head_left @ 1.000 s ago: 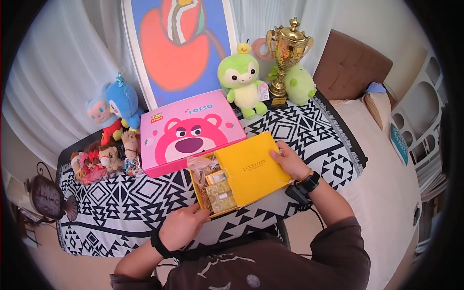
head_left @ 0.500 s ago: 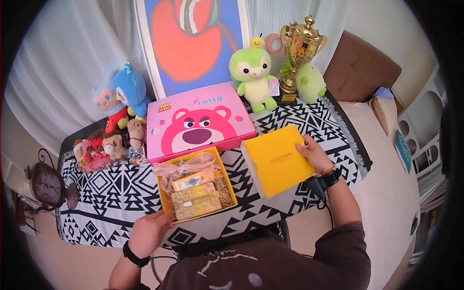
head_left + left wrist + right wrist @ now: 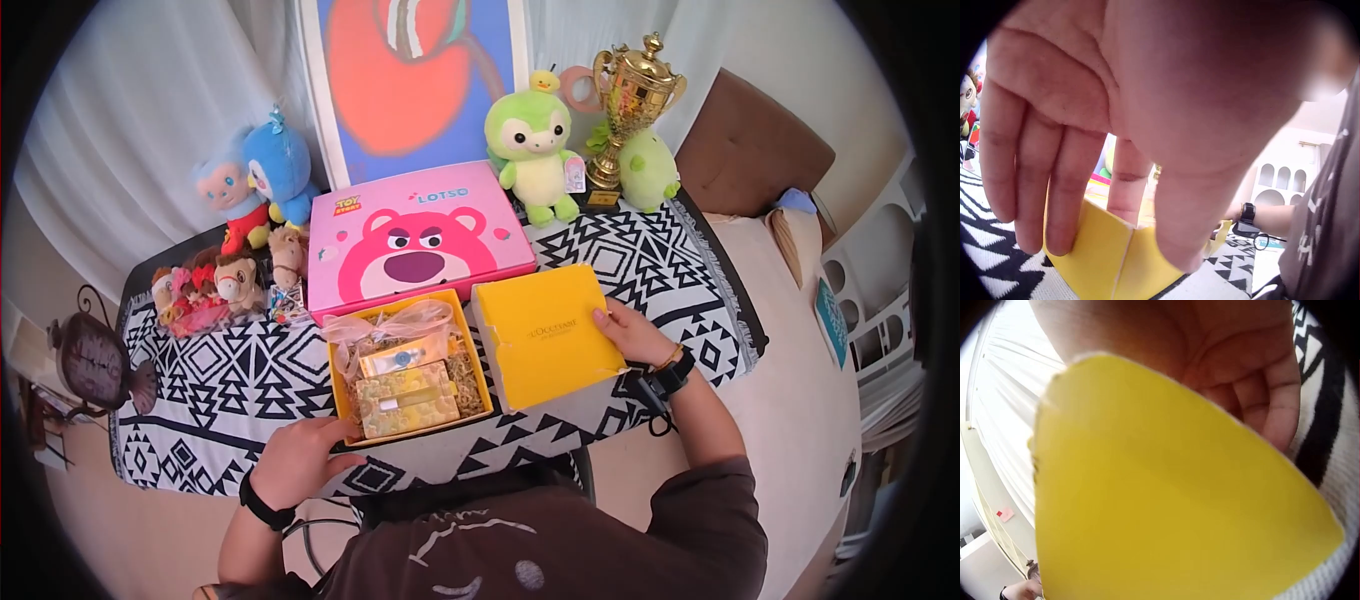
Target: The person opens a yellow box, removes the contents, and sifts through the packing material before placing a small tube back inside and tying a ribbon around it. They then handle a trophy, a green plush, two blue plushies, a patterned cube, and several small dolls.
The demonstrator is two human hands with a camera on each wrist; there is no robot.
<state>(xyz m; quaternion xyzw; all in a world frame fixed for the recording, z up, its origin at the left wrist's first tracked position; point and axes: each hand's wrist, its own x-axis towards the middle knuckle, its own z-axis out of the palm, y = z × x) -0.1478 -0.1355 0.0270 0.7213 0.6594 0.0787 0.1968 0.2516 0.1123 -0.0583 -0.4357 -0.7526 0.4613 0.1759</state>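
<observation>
An open yellow gift box (image 3: 474,345) stands at the table's front edge. Inside, a pale pink ribbon (image 3: 410,325), a white-and-yellow packet (image 3: 405,357) and a patterned carton (image 3: 410,402) lie on shredded filler. My left hand (image 3: 300,462) is at the box's near left corner, fingers fairly straight along its side. The left wrist view shows the thumb (image 3: 1179,231) apart from the other fingers, across the corner. To the right, my right hand (image 3: 638,336) holds the yellow box lid (image 3: 550,340) by its right edge, thumb on top. Its other fingers are partly hidden behind the lid.
Behind the box sits a pink Lotso box (image 3: 420,240). A green plush toy (image 3: 535,160) and a gold trophy (image 3: 635,110) stand at the back right, several plush toys (image 3: 235,285) at the left. A patterned cloth (image 3: 230,390) covers the table.
The lid, which overlapped the open box a second ago, has come off to the right in my right hand. The box's contents are now uncovered. My left hand's thumb has spread from the corner.
</observation>
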